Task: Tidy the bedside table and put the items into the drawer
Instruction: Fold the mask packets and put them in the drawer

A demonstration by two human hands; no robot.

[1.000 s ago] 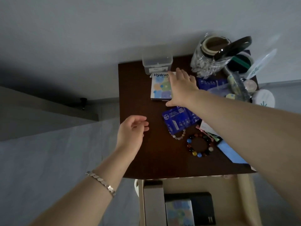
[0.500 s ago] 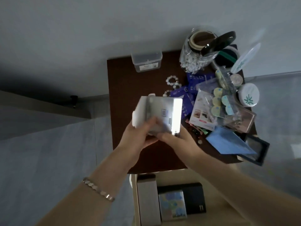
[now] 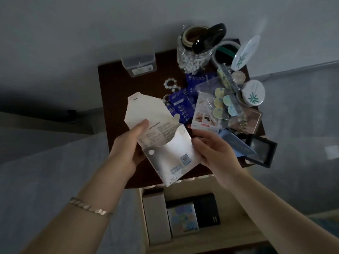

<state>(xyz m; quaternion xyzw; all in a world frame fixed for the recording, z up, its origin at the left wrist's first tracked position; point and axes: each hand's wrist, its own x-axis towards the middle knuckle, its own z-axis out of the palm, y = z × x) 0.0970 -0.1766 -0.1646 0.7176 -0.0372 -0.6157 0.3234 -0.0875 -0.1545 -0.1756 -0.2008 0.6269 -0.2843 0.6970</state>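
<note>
A person holds a white box (image 3: 165, 143) in both hands above the front of the table (image 3: 113, 85), its torn top flap open and pointing toward the table's back. The left hand (image 3: 126, 149) grips the box from its left side, thumb pressed on the printed inner flap. The right hand (image 3: 214, 153) curls its fingers round the box's right edge.

The box hides part of the table's middle. At the back left of the table stands a clear tub (image 3: 139, 63); at the back right, a glass jar (image 3: 192, 57) with its dark lid tipped open. White beads (image 3: 170, 85) lie near the table's centre beside blue sachets (image 3: 181, 105). The right side of the table is crowded with clear packets, a round white compact (image 3: 254, 92) and a blue card (image 3: 236, 143). A black tray (image 3: 262, 153) overhangs the right front corner.

Below the table's front edge the drawer (image 3: 211, 241) stands open. It holds a grey carton (image 3: 156, 215), a patterned pack (image 3: 183, 220) and a black case (image 3: 207, 211).
</note>
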